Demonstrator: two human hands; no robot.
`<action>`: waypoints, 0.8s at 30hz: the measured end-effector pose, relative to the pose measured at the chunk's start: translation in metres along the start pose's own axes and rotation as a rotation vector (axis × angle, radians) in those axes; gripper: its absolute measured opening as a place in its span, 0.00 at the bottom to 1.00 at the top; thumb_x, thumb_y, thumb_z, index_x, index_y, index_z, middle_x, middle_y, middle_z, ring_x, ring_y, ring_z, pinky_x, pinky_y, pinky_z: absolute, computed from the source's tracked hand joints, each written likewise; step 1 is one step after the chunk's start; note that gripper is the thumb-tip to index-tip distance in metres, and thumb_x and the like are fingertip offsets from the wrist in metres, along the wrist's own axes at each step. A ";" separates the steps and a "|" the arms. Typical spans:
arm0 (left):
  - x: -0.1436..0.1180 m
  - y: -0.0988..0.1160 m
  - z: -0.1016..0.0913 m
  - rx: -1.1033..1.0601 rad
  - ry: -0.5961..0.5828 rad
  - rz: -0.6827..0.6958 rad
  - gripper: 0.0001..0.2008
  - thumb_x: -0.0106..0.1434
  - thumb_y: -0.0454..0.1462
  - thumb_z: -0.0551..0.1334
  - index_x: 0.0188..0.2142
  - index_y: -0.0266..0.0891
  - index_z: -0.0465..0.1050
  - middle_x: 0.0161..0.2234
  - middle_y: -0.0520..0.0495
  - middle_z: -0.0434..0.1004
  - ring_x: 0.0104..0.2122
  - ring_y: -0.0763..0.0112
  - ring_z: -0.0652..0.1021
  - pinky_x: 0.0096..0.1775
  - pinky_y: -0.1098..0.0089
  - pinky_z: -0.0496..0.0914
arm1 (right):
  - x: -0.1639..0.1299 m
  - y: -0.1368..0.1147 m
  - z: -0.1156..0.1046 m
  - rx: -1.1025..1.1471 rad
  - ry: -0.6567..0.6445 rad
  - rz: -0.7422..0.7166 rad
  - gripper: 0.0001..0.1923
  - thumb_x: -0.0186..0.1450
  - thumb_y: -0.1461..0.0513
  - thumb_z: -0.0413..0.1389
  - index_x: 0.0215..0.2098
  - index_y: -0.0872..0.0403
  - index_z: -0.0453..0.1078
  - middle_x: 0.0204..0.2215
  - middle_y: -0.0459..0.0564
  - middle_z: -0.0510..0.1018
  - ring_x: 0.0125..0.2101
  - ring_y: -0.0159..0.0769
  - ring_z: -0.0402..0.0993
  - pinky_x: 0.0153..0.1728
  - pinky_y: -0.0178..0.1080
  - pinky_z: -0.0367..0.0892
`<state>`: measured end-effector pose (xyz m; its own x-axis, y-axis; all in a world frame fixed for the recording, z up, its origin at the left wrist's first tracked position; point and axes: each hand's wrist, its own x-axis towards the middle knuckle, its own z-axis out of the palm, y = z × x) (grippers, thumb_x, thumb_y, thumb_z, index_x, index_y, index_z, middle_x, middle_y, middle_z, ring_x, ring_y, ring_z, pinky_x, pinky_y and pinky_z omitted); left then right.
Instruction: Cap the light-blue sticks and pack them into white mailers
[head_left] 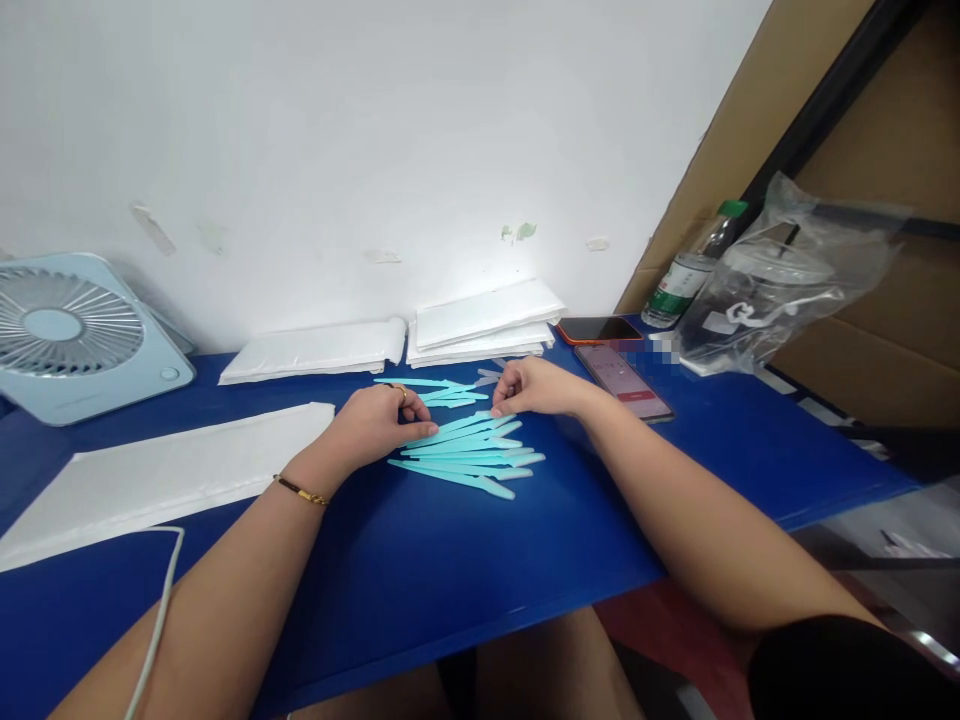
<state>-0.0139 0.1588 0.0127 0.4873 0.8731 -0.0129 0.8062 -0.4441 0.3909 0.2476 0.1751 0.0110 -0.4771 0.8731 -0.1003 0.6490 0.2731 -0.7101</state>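
Thin turquoise eyebrow razors [472, 465] with pale, see-through blade covers lie fanned out on the blue tabletop. Their covered ends point right. Curled at the handle end of the upper razor in the fan, my left hand [382, 422] has its thumb and fingers closed about it; the exact grip is partly hidden. Thumb and fingertips of my right hand [531, 388] pinch the covered end of that same razor. Behind my hands, more turquoise razors [450, 394] lie in a smaller group, with a few greyish clear pieces [491, 375] beside them.
White padded packets [480, 325] are stacked by the wall, with another flat packet [187, 465] at left. A light-blue fan [82, 330] stands far left, near a white cable [166, 590]. Two phones [626, 380], a bottle [690, 270] and a bagged cup [772, 290] are at right.
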 end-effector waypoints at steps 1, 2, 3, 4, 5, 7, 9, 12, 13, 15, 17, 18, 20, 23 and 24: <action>0.000 0.002 0.001 -0.005 -0.021 0.002 0.17 0.51 0.52 0.58 0.29 0.44 0.75 0.26 0.53 0.74 0.27 0.71 0.72 0.27 0.73 0.60 | 0.001 -0.002 0.002 -0.016 -0.020 -0.005 0.13 0.47 0.56 0.64 0.26 0.58 0.76 0.18 0.44 0.72 0.20 0.27 0.64 0.23 0.32 0.57; 0.000 0.003 0.001 -0.006 -0.038 -0.003 0.16 0.52 0.51 0.58 0.28 0.43 0.75 0.25 0.53 0.74 0.26 0.72 0.72 0.26 0.73 0.59 | 0.001 -0.004 0.004 -0.020 -0.033 -0.009 0.13 0.47 0.56 0.64 0.26 0.58 0.76 0.17 0.44 0.72 0.20 0.27 0.63 0.23 0.32 0.57; 0.000 0.003 0.001 0.000 -0.047 -0.010 0.15 0.53 0.50 0.58 0.27 0.43 0.75 0.25 0.53 0.74 0.25 0.72 0.72 0.26 0.73 0.59 | 0.001 -0.004 0.004 -0.018 -0.043 -0.013 0.13 0.48 0.56 0.63 0.25 0.58 0.76 0.17 0.44 0.71 0.20 0.26 0.63 0.23 0.32 0.57; 0.001 0.003 0.001 0.015 -0.048 -0.018 0.14 0.53 0.49 0.57 0.26 0.43 0.74 0.24 0.54 0.74 0.24 0.72 0.71 0.26 0.72 0.59 | 0.002 -0.003 0.004 -0.014 -0.050 -0.013 0.12 0.48 0.56 0.63 0.25 0.58 0.76 0.17 0.44 0.71 0.20 0.27 0.63 0.23 0.32 0.57; 0.001 0.002 0.000 0.038 -0.038 -0.023 0.14 0.54 0.48 0.57 0.26 0.43 0.74 0.24 0.54 0.75 0.24 0.72 0.72 0.26 0.72 0.59 | 0.002 -0.002 0.002 -0.003 -0.051 -0.009 0.12 0.48 0.56 0.63 0.25 0.58 0.76 0.18 0.44 0.72 0.21 0.27 0.64 0.24 0.32 0.57; 0.002 -0.001 -0.002 0.104 0.027 -0.041 0.13 0.55 0.47 0.57 0.25 0.43 0.73 0.26 0.53 0.76 0.27 0.71 0.72 0.28 0.72 0.59 | 0.002 0.004 -0.003 0.032 -0.004 0.008 0.12 0.49 0.57 0.63 0.25 0.58 0.75 0.20 0.45 0.74 0.23 0.28 0.66 0.25 0.32 0.59; 0.002 -0.005 -0.005 0.165 0.108 -0.071 0.12 0.55 0.46 0.56 0.26 0.43 0.74 0.29 0.52 0.76 0.30 0.68 0.73 0.30 0.71 0.60 | 0.002 0.011 -0.009 0.054 0.111 0.034 0.12 0.50 0.57 0.62 0.27 0.58 0.76 0.23 0.46 0.76 0.24 0.29 0.67 0.26 0.32 0.60; 0.002 -0.007 -0.007 0.185 0.186 -0.108 0.12 0.55 0.47 0.57 0.30 0.44 0.74 0.32 0.50 0.76 0.34 0.66 0.74 0.32 0.70 0.61 | 0.002 0.018 -0.017 0.010 0.251 0.054 0.12 0.50 0.57 0.62 0.28 0.58 0.76 0.22 0.47 0.77 0.23 0.29 0.66 0.24 0.32 0.58; 0.002 -0.006 -0.007 0.174 0.195 -0.105 0.13 0.55 0.47 0.57 0.31 0.44 0.75 0.33 0.50 0.76 0.35 0.66 0.74 0.32 0.70 0.61 | 0.001 0.017 -0.019 -0.001 0.255 0.048 0.12 0.50 0.57 0.62 0.28 0.58 0.76 0.22 0.48 0.77 0.23 0.29 0.66 0.24 0.32 0.58; 0.001 -0.001 -0.008 0.136 0.184 -0.076 0.15 0.54 0.50 0.57 0.32 0.44 0.75 0.34 0.49 0.75 0.35 0.66 0.73 0.33 0.70 0.62 | -0.002 0.014 -0.019 0.007 0.185 0.013 0.12 0.50 0.57 0.62 0.28 0.58 0.77 0.23 0.48 0.77 0.24 0.30 0.68 0.26 0.32 0.59; -0.001 0.004 -0.007 0.091 0.119 -0.019 0.17 0.54 0.52 0.57 0.31 0.44 0.76 0.33 0.50 0.75 0.33 0.67 0.73 0.32 0.71 0.62 | -0.005 0.008 -0.018 0.006 0.059 -0.020 0.12 0.48 0.57 0.63 0.27 0.57 0.77 0.23 0.47 0.77 0.24 0.30 0.68 0.26 0.31 0.60; -0.002 0.006 -0.006 0.073 0.077 0.009 0.17 0.53 0.52 0.57 0.31 0.45 0.76 0.32 0.51 0.75 0.32 0.68 0.73 0.30 0.71 0.62 | -0.006 0.005 -0.016 -0.013 0.000 -0.028 0.12 0.47 0.57 0.64 0.27 0.57 0.77 0.22 0.46 0.76 0.24 0.29 0.68 0.26 0.31 0.59; -0.003 0.009 -0.005 0.053 0.007 0.047 0.17 0.51 0.53 0.58 0.29 0.45 0.76 0.29 0.52 0.75 0.29 0.69 0.73 0.28 0.72 0.61 | -0.008 0.001 -0.013 -0.062 -0.074 -0.034 0.12 0.45 0.57 0.64 0.26 0.56 0.77 0.20 0.44 0.74 0.22 0.28 0.66 0.24 0.31 0.58; -0.003 0.011 -0.003 0.047 -0.056 0.039 0.15 0.52 0.51 0.58 0.26 0.45 0.75 0.27 0.53 0.75 0.26 0.70 0.72 0.26 0.72 0.60 | -0.007 -0.003 -0.010 -0.071 -0.119 -0.041 0.13 0.46 0.56 0.64 0.25 0.57 0.76 0.19 0.43 0.72 0.21 0.28 0.65 0.24 0.31 0.56; -0.002 0.011 -0.003 0.051 -0.066 0.031 0.15 0.53 0.51 0.58 0.26 0.45 0.75 0.26 0.53 0.75 0.25 0.71 0.72 0.26 0.72 0.60 | -0.007 -0.004 -0.009 -0.059 -0.132 -0.044 0.13 0.46 0.55 0.64 0.25 0.57 0.76 0.19 0.43 0.72 0.21 0.28 0.64 0.24 0.31 0.56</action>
<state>-0.0075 0.1526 0.0192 0.5317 0.8446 -0.0628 0.8059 -0.4817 0.3444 0.2543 0.1716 0.0208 -0.5768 0.8003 -0.1638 0.6579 0.3363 -0.6739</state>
